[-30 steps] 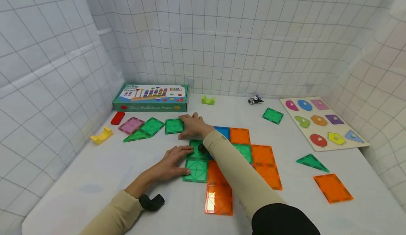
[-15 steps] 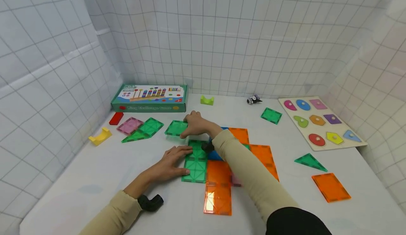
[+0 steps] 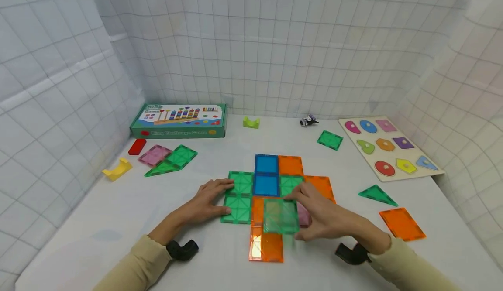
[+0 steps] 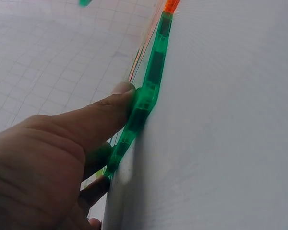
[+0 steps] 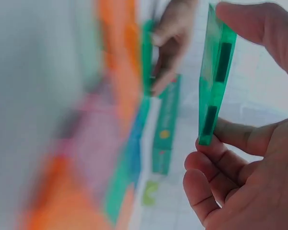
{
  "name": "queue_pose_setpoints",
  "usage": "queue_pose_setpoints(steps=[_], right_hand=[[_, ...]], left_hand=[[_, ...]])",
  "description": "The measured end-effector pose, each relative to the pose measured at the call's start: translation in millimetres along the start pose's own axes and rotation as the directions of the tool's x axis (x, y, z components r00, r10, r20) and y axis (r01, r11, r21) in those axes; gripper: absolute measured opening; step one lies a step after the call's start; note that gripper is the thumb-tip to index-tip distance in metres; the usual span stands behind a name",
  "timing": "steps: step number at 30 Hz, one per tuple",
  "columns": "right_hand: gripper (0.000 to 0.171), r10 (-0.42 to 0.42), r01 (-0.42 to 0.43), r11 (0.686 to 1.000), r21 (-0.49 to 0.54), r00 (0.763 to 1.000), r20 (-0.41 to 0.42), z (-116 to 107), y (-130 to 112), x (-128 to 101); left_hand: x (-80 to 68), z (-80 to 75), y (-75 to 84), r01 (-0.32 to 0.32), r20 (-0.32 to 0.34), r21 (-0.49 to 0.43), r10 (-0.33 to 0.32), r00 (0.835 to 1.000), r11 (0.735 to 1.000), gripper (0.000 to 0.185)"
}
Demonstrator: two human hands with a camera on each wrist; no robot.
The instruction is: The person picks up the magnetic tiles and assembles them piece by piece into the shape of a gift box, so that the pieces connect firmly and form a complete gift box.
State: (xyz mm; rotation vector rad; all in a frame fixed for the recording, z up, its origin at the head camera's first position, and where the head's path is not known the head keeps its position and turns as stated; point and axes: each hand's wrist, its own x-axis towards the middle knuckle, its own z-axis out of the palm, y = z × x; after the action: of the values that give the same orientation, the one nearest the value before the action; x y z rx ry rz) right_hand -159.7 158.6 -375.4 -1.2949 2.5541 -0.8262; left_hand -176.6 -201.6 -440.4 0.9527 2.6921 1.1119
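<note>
Swung back from the far green tiles at 11 o'clock to hover low over the flat tile mosaic [image 3: 271, 195], carrying a green square tile [image 3: 280, 216] off the white table [image 3: 118, 221]. Pinched at the tile's right edge between thumb and fingers of the right hand [image 3: 326, 217], above the orange panels at 6 o'clock of the blue squares [image 3: 266, 175]. Laid flat on the mosaic's green squares at 9 o'clock, left hand [image 3: 206, 201] with fingers straight, thumb pressing their edge. Best done, by the look of it: keep the mosaic pinned, lower level, line edge to edge, release late. Ring-game box [image 3: 178, 120] at 11 o'clock; shape puzzle board [image 3: 389, 148] at 2 o'clock.
</note>
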Motion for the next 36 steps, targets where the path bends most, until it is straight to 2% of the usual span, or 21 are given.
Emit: queue_pose_setpoints(steps=[4,6,9,19,25,30,36], right_hand=[[0.073,0.062,-0.061,0.998,-0.025,0.998,0.022,13,4,-48],[0.072,0.087,-0.086,0.996,-0.04,0.996,0.033,19,7,-61],[0.071,0.123,-0.12,0.991,-0.052,0.991,0.055,25,11,-69],[0.081,0.156,-0.148,0.969,-0.197,0.987,0.026,33,14,-64],[0.08,0.12,-0.111,0.947,-0.302,0.993,0.01,34,16,-57],[0.077,0.149,-0.135,0.939,-0.315,0.989,0.021,31,22,-50],[0.075,0.144,-0.143,0.946,-0.292,0.989,-0.016,31,31,-42]], left_hand=[[0.6,-1.8,-0.7,-0.003,-0.003,0.003,0.003,1.0,1.0,0.064],[1.1,-2.9,-1.4,-0.001,-0.006,0.005,0.001,1.0,1.0,0.064],[1.9,-4.1,-2.7,0.006,-0.016,0.004,-0.006,1.0,1.0,0.064],[3.5,-2.7,-1.6,0.013,-0.006,-0.003,-0.013,1.0,1.0,0.065],[4.8,-4.3,0.0,0.021,-0.002,0.001,-0.021,1.0,1.0,0.064],[12.9,-8.1,-3.4,0.032,0.016,0.026,-0.033,0.999,0.999,0.064],[24.2,-12.9,-9.7,0.063,0.032,0.044,-0.064,0.997,0.997,0.064]])
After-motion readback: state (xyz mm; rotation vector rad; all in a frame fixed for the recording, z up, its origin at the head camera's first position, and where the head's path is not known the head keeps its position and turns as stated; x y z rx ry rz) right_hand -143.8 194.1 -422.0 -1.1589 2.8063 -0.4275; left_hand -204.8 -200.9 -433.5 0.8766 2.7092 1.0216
